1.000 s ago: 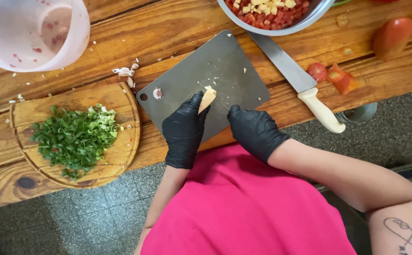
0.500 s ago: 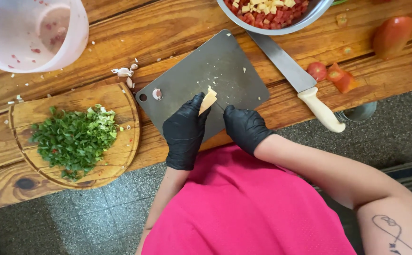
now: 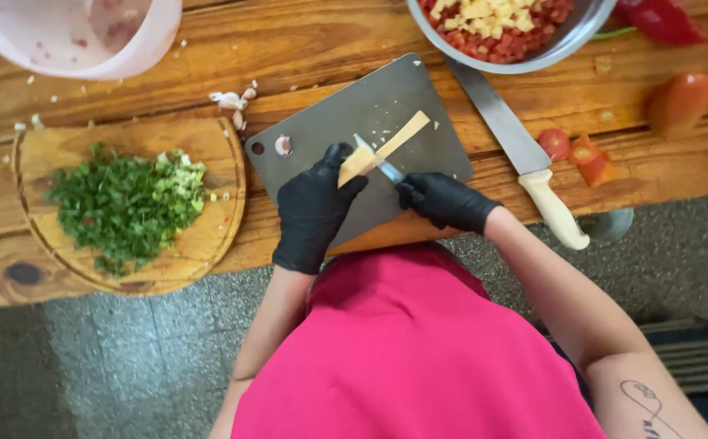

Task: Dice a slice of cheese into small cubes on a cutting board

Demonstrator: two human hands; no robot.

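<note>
Herbs (image 3: pixel 126 203) heaped on round board (image 3: pixel 216 236), far left. Left hand (image 3: pixel 313 207) pinches wedge (image 3: pixel 358 165) over grey board (image 3: pixel 354 106); looks stiff, crumbly, light, best gripped at thick near end. Right hand (image 3: pixel 443 202) fisted round small knife (image 3: pixel 378 161), blade on wedge. Big knife (image 3: pixel 516 150) right; bowl (image 3: pixel 516 57) far. Plank table (image 3: pixel 289 41), grey floor.

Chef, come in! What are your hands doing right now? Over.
Left hand pinching pale yellow wedge over grey cutting board. Right hand holding small knife, blade on wedge. Big white-handled knife lying beside board, untouched.
</note>
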